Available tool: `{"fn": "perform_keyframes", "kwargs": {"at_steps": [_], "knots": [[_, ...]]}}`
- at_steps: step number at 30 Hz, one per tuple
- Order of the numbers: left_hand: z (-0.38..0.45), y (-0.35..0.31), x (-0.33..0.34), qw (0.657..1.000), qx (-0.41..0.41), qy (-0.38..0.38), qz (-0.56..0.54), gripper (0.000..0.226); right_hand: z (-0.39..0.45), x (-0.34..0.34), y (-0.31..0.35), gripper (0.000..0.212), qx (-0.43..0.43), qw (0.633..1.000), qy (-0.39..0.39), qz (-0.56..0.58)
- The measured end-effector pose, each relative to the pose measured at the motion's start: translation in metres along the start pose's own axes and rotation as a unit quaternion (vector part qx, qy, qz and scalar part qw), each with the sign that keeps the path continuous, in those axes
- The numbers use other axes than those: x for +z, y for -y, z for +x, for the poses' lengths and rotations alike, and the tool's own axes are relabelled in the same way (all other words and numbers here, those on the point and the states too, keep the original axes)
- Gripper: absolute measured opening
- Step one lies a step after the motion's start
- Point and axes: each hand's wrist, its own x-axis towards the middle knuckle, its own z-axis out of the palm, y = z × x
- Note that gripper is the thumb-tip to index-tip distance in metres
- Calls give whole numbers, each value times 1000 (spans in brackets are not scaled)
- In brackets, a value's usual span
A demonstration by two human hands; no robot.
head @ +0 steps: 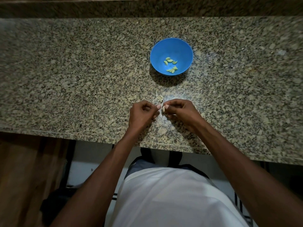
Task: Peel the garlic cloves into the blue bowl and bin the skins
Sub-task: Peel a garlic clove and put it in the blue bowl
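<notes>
A blue bowl [171,46] stands on the granite counter [82,79], with several peeled garlic cloves [170,64] lying inside it. Nearer the front edge, my right hand [180,110] pinches a pale garlic clove [163,108] between thumb and fingers. My left hand [143,112] is curled right beside it, its thumb and fingertip meeting at the clove's left side; whether they grip skin is too small to tell. A few pale garlic pieces or skins [159,97] lie on the counter just beyond my hands.
The counter's front edge [98,136] runs just below my wrists. A raised granite backsplash [147,9] closes off the far side. Wooden cabinet fronts [24,169] and a pale floor lie below. No bin is in view.
</notes>
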Motion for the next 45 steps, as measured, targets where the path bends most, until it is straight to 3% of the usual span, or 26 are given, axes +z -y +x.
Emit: {"fn": "perform_keyframes", "kwargs": {"at_steps": [2, 7, 14, 16, 19, 24, 27, 31, 37, 45], "knots": [[1, 1, -2, 999, 15, 34, -13, 17, -1, 0, 2, 15, 1, 1000, -2, 11], [2, -4, -1, 995, 33, 84, -43, 28, -4, 3, 6, 17, -10, 1000, 22, 17], [4, -8, 3, 985, -27, 56, -163, 26, -10, 6, 6, 27, -24, 998, -19, 59], [4, -6, 3, 978, -44, 43, -198, 23, -12, 4, 2, 26, -43, 999, -12, 7], [6, -5, 5, 982, -48, 24, -182, 22, -14, 7, -1, 26, -61, 997, 14, -42], [7, 0, 12, 992, -30, 15, -124, 22, -13, 11, 4, 35, -60, 998, -33, 4], [5, -2, 14, 991, -35, 24, -125, 18, -10, 10, 3, 24, -40, 999, -31, -6], [4, -15, 20, 982, -107, 12, -154, 15, -8, 10, 2, 6, -89, 985, -96, -114], [10, -25, 15, 932, -251, 36, -260, 13, -14, 12, 13, 7, -211, 935, -113, -263], [16, -28, 6, 881, -326, 87, -331, 15, -16, 11, 12, 11, -233, 932, -96, -260]]}}
